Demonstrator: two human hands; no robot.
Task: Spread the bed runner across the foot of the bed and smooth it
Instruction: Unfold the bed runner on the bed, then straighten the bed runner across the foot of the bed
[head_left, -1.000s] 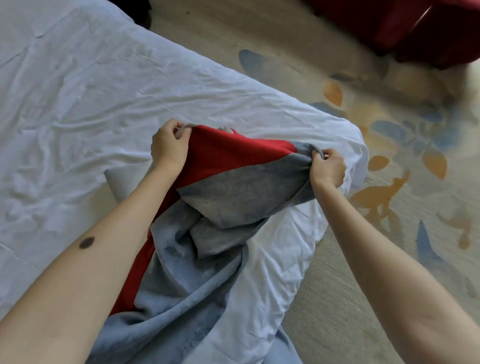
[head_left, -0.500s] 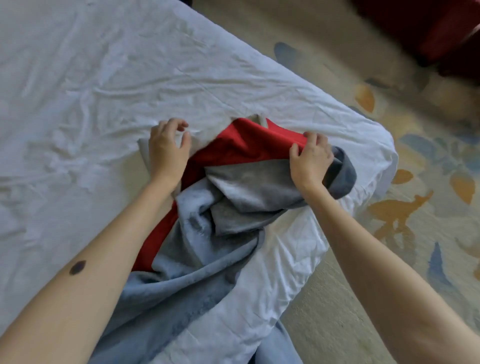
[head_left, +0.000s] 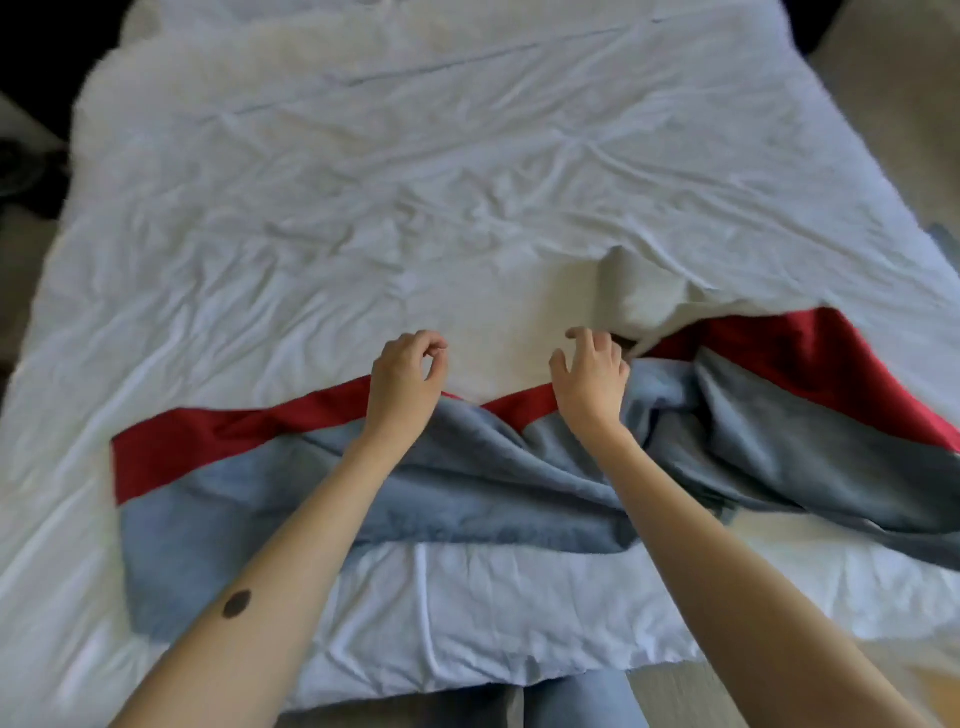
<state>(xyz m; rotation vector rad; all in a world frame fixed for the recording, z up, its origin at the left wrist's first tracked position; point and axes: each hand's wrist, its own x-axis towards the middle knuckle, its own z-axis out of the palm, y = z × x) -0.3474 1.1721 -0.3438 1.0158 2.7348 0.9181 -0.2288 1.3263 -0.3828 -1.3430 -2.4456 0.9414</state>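
Beige carpet (head_left: 893, 78) showing at the upper right of the frame, blue trouser legs (head_left: 582, 701) standing at the bottom edge

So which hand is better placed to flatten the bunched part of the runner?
Right, probably. The right hand sits beside the bunched, flipped-over folds of the bed runner; the left hand is over the side that lies flatter.

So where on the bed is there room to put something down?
Biggest: the white sheet beyond the bed runner's red edge, toward the head. A narrower strip lies between its blue edge and the foot. Crowded: the right, where the runner bunches beside a raised sheet fold, and the middle, under the left hand and right hand.
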